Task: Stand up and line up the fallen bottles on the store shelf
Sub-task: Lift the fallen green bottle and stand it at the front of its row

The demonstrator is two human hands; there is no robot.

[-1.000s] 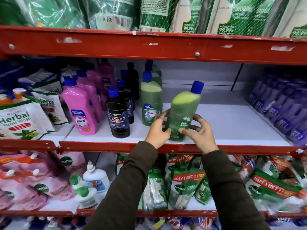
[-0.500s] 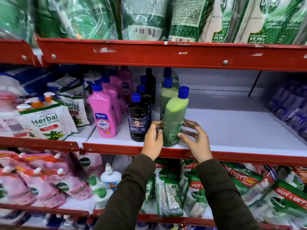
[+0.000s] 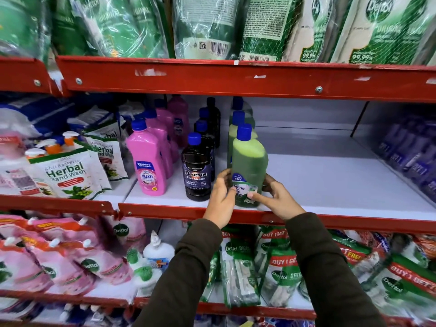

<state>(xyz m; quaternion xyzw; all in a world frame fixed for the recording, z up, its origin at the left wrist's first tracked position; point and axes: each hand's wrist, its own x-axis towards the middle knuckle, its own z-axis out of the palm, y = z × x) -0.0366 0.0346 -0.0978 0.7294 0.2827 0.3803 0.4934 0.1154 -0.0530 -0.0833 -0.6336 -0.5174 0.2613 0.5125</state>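
Note:
A green floor-cleaner bottle (image 3: 249, 166) with a blue cap stands upright at the front edge of the white middle shelf (image 3: 330, 185). My left hand (image 3: 221, 197) grips its lower left side and my right hand (image 3: 278, 199) holds its lower right, a fingertip on the label. More green bottles (image 3: 236, 128) stand in a row right behind it. To the left stand a row of black Bactin bottles (image 3: 197, 168) and a row of pink Shakti bottles (image 3: 147, 161), all upright.
Right of the green bottle the shelf runs to a divider, with purple bottles (image 3: 410, 156) beyond. Herbal hand wash pouches (image 3: 68, 173) fill the left bay. Red shelf rails (image 3: 236, 79) run above and below. Dettol pouches (image 3: 283, 267) crowd the lower shelf.
The tilted green bottle was brought upright and set in front of the green row. It has turned so its label faces me. Both hands stay on its base.

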